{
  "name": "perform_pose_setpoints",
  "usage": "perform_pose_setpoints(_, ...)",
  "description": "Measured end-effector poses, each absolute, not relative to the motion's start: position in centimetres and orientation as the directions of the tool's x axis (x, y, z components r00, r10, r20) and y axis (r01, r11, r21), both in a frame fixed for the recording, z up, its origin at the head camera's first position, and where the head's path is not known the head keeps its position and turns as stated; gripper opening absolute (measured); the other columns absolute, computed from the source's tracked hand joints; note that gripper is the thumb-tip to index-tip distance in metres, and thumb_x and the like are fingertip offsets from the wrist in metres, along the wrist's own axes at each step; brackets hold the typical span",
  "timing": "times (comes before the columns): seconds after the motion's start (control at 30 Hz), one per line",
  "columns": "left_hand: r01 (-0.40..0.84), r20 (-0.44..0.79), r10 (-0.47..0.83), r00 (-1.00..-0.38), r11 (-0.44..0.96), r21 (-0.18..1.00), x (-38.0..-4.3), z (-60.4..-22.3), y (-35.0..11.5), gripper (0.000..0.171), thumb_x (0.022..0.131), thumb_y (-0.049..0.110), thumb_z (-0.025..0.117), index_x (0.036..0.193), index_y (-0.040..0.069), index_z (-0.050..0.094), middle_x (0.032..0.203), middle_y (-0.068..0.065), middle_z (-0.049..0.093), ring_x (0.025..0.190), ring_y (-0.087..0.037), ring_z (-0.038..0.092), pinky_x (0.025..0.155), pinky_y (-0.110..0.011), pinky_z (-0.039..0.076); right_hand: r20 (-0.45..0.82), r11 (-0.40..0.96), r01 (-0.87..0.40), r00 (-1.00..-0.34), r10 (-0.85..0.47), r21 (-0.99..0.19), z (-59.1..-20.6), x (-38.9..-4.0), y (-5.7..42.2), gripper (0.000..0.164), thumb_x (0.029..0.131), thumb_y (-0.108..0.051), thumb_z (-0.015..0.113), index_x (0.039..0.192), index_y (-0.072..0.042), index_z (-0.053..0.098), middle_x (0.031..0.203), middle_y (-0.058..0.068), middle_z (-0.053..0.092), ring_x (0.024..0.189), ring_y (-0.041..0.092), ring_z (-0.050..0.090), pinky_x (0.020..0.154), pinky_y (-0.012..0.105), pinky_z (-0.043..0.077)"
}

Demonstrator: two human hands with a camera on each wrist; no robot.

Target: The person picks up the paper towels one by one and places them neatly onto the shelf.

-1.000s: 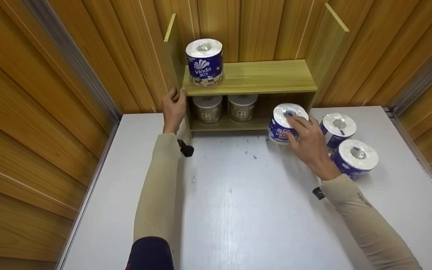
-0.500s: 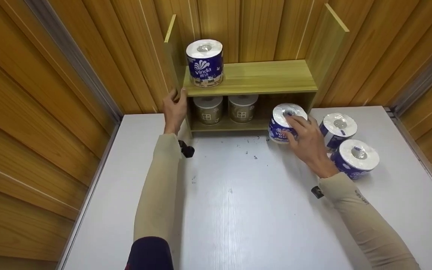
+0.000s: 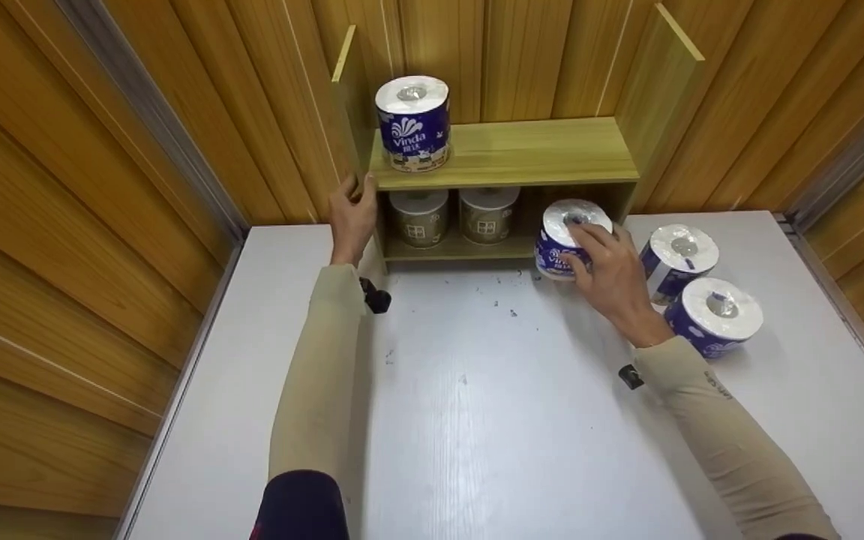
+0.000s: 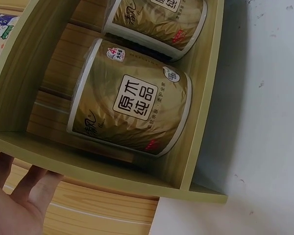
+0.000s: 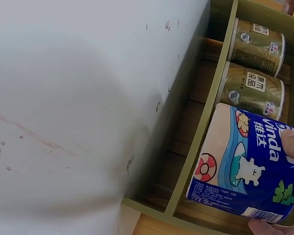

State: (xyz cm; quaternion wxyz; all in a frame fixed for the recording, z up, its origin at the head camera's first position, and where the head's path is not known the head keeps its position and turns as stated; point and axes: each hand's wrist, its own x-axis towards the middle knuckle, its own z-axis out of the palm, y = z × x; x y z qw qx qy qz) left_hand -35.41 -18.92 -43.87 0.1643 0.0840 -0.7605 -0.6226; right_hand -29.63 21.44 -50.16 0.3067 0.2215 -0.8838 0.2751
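My right hand grips a blue-and-white Vinda toilet roll from its right side, thumb at the front and fingers over the white top. The roll stands upright at the front of the lower shelf's right part, overlapping the shelf edge in the head view. In the right wrist view, its printed wrapper shows beside two gold-wrapped toilet rolls. My left hand touches the outer left side of the wooden shelf unit, fingers against the panel and holding nothing loose.
Another blue Vinda roll stands at the left of the upper shelf. Two more blue rolls, a rear one and a front one, stand right of my right hand on the white table. Wood-patterned walls enclose the back and sides.
My right hand has moved the blue roll slightly up and in toward the lower shelf. The left hand stays at the shelf's side; the whole head view has shifted a little.
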Motion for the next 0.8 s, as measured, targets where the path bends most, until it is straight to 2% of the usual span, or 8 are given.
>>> perform_pose_setpoints(0.27, 0.091, 0.168, -0.337, -0.926, 0.234, 0.968, -35.4, -43.9, -19.0, 0.065, 0.11, 0.037, 0.058, 0.16, -0.002, 0.043, 0.166, -0.024, 0.042, 0.15, -0.035, 0.049, 0.12, -0.041, 0.048, 0.653, 0.754, -0.549, -0.726, -0.216, -0.36, -49.8, -30.1, 21.0, 0.046, 0.096, -0.018, 0.081, 0.139, -0.004, 0.069, 0.137, 0.02, 0.07, 0.134, 0.054, 0.055, 0.116, 0.062, 0.045)
perform_pose_setpoints(0.47, 0.097, 0.179, -0.34, -0.923, 0.244, 0.965, -35.3, -43.9, -18.9, 0.062, 0.11, 0.037, 0.058, 0.159, 0.0, 0.047, 0.165, -0.023, 0.045, 0.15, -0.034, 0.05, 0.119, -0.04, 0.049, 0.65, 0.758, -0.542, -0.73, -0.211, -0.363, -49.6, -30.3, 20.9, 0.046, 0.097, -0.019, 0.08, 0.14, -0.005, 0.069, 0.137, 0.02, 0.07, 0.132, 0.053, 0.055, 0.115, 0.062, 0.046)
perform_pose_setpoints(0.67, 0.089, 0.17, -0.342, -0.924, 0.238, 0.967, -35.4, -43.9, -18.9, 0.066, 0.11, 0.038, 0.058, 0.16, -0.001, 0.044, 0.165, -0.024, 0.045, 0.15, -0.034, 0.05, 0.119, -0.04, 0.049, 0.657, 0.76, -0.54, -0.726, -0.203, -0.361, -49.5, -30.7, 20.8, 0.047, 0.096, -0.018, 0.081, 0.139, -0.005, 0.07, 0.136, 0.02, 0.07, 0.131, 0.054, 0.056, 0.114, 0.064, 0.046)
perform_pose_setpoints(0.8, 0.102, 0.182, -0.346, -0.92, 0.236, 0.966, -35.4, -43.9, -18.9, 0.061, 0.109, 0.035, 0.06, 0.157, -0.001, 0.05, 0.165, -0.022, 0.045, 0.148, -0.033, 0.052, 0.119, -0.04, 0.049, 0.66, 0.761, -0.542, -0.723, -0.206, -0.356, -49.5, -30.9, 20.8, 0.046, 0.096, -0.018, 0.081, 0.14, -0.005, 0.07, 0.135, 0.02, 0.07, 0.129, 0.054, 0.057, 0.113, 0.063, 0.047)
